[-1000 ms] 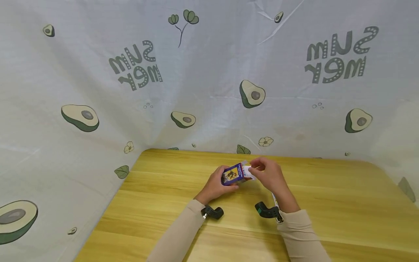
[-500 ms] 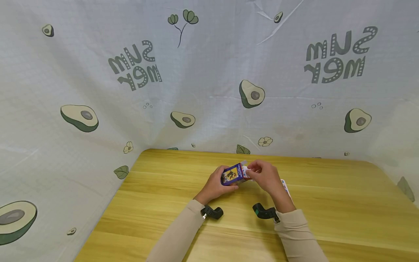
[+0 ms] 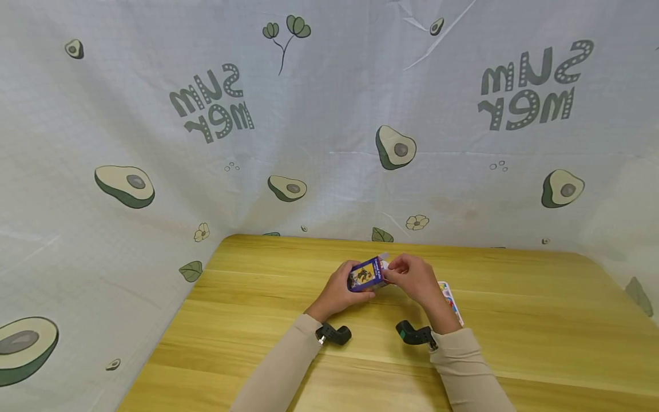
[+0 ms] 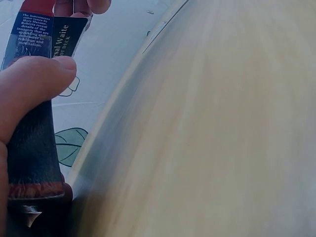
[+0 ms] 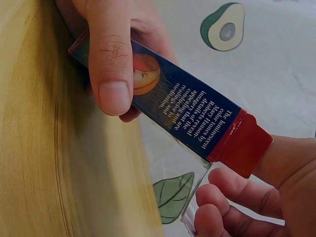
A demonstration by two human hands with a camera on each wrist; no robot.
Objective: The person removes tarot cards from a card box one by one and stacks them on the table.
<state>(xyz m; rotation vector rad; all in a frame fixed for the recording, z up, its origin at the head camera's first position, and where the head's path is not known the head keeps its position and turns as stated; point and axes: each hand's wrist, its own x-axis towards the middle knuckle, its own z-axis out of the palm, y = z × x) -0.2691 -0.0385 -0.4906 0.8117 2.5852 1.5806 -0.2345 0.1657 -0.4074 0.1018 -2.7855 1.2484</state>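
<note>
My left hand (image 3: 336,292) grips a dark blue tarot deck box (image 3: 366,275), its thumb along one printed side. The box tilts above the table, with its mouth toward my right hand (image 3: 414,278). Its red end flap (image 5: 243,143) stands out in the right wrist view. A clear flap (image 3: 383,256) sticks up at the mouth. The curled fingertips and thumb of my right hand pinch a small white card (image 3: 385,265) at the mouth; most of it is hidden by the hand and box. In the left wrist view, the "Waite" lettering shows on the box's front.
A white-edged card (image 3: 451,302) with coloured print lies on the wooden table (image 3: 540,320), partly behind my right forearm. A pale curtain (image 3: 329,114) with avocado prints hangs along the table's back and left edges.
My right hand has moved slightly left and down, to the box's mouth, and less of the white card shows. More of the printed card on the table is visible. My left hand stays put.
</note>
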